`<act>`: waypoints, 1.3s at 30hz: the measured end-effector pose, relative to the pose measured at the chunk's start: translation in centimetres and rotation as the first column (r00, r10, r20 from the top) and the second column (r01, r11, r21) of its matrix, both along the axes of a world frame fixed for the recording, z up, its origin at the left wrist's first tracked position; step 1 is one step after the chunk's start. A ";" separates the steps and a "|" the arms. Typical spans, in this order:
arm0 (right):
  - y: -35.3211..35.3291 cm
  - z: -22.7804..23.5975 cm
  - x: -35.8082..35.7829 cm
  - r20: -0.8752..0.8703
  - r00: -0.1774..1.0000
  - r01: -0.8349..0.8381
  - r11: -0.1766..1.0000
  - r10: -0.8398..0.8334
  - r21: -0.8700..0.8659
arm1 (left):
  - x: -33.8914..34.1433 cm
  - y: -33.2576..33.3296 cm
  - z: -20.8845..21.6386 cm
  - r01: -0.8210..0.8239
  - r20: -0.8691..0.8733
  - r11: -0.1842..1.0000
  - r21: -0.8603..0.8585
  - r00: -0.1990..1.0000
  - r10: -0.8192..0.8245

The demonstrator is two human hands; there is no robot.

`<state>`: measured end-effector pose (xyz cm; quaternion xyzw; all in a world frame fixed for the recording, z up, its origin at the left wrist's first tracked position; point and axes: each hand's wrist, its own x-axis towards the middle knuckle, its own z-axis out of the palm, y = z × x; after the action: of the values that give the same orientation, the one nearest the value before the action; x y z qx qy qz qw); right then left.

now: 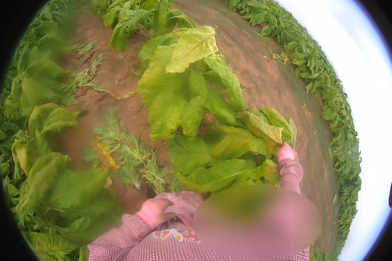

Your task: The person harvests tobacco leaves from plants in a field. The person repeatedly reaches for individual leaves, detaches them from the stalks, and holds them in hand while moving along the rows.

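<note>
My right hand [286, 152] is closed around the ends of several large yellow-green tobacco leaves [265, 126], which bunch up just above it. Its arm reaches forward on the right, in a pink checked sleeve. Down at the lower middle, my left hand [154, 212] is over the front of my checked clothing, with fingers loosely curved and apart and nothing seen in them. Between the hands and just ahead stands a tobacco plant [191, 95] with broad, drooping leaves. Lower leaves [222, 172] spread out close to my body.
A row of tobacco plants [43, 174] runs along the left, close to my left arm. Pulled, wilting greenery [130, 156] lies on the brown soil [117, 74]. Another plant [130, 21] grows farther ahead. A further row [322, 87] curves along the right. A blurred oval covers the lower middle.
</note>
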<state>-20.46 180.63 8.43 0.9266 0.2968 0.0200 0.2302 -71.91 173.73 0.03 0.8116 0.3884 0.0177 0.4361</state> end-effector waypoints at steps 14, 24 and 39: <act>2.0 -8.3 -12.7 -0.704 0.594 0.253 0.740 0.389 0.623 | 6.6 4.6 4.1 -0.078 -0.116 0.996 -0.050 0.991 0.072; -2.2 10.7 -7.8 -0.380 0.617 0.749 -0.367 0.690 0.551 | 9.0 7.7 5.2 -0.156 0.079 0.988 0.023 0.985 0.154; -5.3 18.0 18.6 0.013 0.977 0.062 0.344 -0.211 0.937 | 10.7 8.8 4.4 -0.347 0.127 0.936 0.066 0.933 0.337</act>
<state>-1.83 175.30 26.38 0.9111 0.1386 0.2262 -0.3155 -61.25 182.51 4.39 0.7476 0.4971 0.1562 0.4117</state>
